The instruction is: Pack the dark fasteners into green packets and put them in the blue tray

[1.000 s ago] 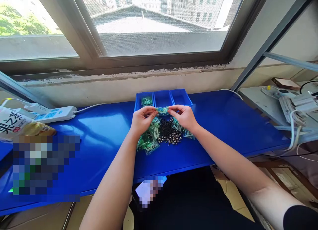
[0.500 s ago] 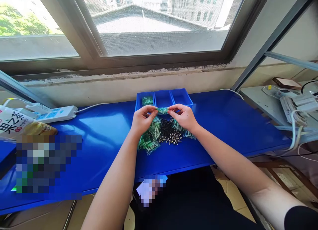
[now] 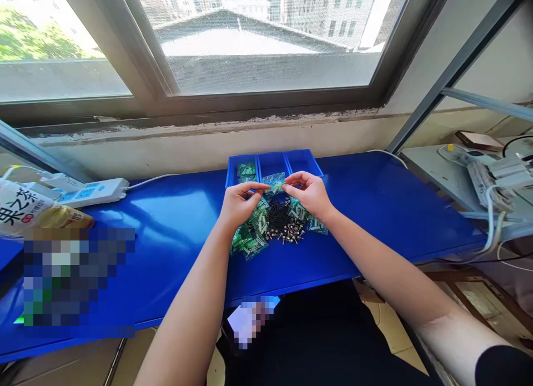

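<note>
A small clear plastic bag [image 3: 273,180] with a green tint spans the gap between my hands, above the front of a blue three-compartment bin [image 3: 317,166]. My left hand [image 3: 241,205] pinches its left edge with thumb and fingertips. On the right edge, my right hand [image 3: 310,196] has a similar pinch. Under the hands lie a pile of black screws [image 3: 280,214] and a heap of shiny metal-headed pieces [image 3: 291,230]. Green-tinted bags of pale plugs [image 3: 252,233] spread to the left, with more bags [image 3: 317,226] at the right. The bin's left compartment holds green bags [image 3: 246,169].
The blue table [image 3: 175,252] runs below a window. At the left are a white power strip [image 3: 97,191], a printed drink package [image 3: 25,208] and a blurred-out item. A phone-like blurred object [image 3: 252,322] rests near my lap. Metal frame posts [image 3: 433,91] stand at the right.
The bag was stretched into a narrow strip between my fingers; now it shows more of its face and stands up toward the bin. My hands have shifted only slightly.
</note>
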`<action>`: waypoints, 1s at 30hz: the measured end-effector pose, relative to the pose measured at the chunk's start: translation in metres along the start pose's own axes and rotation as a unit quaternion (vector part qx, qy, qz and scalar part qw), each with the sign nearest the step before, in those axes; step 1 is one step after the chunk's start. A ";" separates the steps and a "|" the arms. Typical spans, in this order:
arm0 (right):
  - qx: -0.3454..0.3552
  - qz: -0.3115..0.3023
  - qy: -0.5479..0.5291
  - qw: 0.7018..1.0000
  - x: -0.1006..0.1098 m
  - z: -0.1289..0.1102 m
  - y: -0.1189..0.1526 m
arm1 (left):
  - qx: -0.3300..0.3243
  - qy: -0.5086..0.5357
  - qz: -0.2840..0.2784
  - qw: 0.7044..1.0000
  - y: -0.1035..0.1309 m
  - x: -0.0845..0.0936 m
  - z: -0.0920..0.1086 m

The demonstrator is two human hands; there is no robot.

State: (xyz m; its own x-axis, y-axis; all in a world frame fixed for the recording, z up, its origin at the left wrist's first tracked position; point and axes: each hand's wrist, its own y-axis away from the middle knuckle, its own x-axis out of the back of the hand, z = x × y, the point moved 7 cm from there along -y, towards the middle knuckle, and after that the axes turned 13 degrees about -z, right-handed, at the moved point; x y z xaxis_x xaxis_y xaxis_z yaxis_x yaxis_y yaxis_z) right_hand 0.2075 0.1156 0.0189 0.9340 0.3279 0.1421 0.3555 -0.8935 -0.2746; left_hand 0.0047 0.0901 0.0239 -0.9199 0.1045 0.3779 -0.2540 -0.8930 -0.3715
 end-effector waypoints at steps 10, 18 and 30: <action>-0.005 -0.039 -0.002 0.999 -0.007 0.003 0.001 | -0.007 -0.003 0.054 0.999 0.001 0.005 0.007; 0.006 -0.044 0.016 0.999 -0.008 0.000 0.001 | 0.010 0.061 0.037 0.997 -0.001 0.002 0.004; 0.012 -0.054 0.000 0.998 -0.009 0.003 0.001 | 0.015 0.037 0.286 0.957 0.008 0.057 0.000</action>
State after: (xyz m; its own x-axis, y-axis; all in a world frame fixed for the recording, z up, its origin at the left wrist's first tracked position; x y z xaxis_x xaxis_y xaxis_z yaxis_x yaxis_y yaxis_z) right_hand 0.1998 0.1123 0.0145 0.8898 0.4223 0.1730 0.4555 -0.8450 -0.2801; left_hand -0.0500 0.0888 0.0428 -0.9248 -0.3760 0.0587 0.3055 -0.8255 -0.4746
